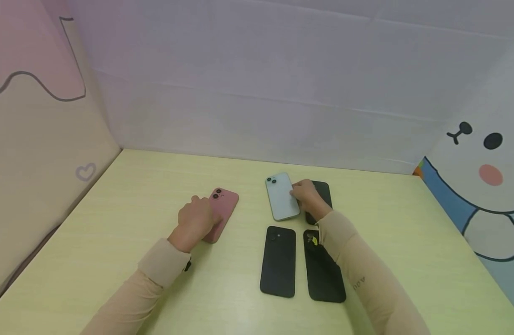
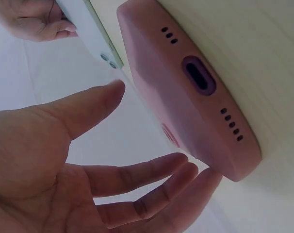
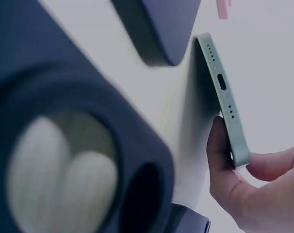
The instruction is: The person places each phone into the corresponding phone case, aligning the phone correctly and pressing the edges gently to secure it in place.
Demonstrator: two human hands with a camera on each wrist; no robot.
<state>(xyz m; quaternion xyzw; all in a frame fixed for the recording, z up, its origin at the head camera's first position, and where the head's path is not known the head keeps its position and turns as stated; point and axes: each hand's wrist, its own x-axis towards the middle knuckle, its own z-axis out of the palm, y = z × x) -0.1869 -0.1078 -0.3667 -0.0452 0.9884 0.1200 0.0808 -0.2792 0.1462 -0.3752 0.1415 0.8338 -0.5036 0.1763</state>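
My left hand (image 1: 194,218) is at the left side of a pink phone (image 1: 226,204) with two camera lenses, lying back up on the table. In the left wrist view its thumb (image 2: 101,104) is apart from the phone, and the loosely bent fingers reach the phone's edge. My right hand (image 1: 309,199) pinches the right edge of a pale mint phone (image 1: 281,195). The right wrist view shows this phone's edge (image 3: 223,92) tilted up off the table, a finger underneath and the thumb on the other face.
Partly under the right hand lies a dark phone (image 1: 324,191). Nearer me are a black phone (image 1: 278,270) and, beside it under the right sleeve, another dark phone (image 1: 324,274) with a yellow mark. A pale wall (image 1: 265,125) closes the table's back.
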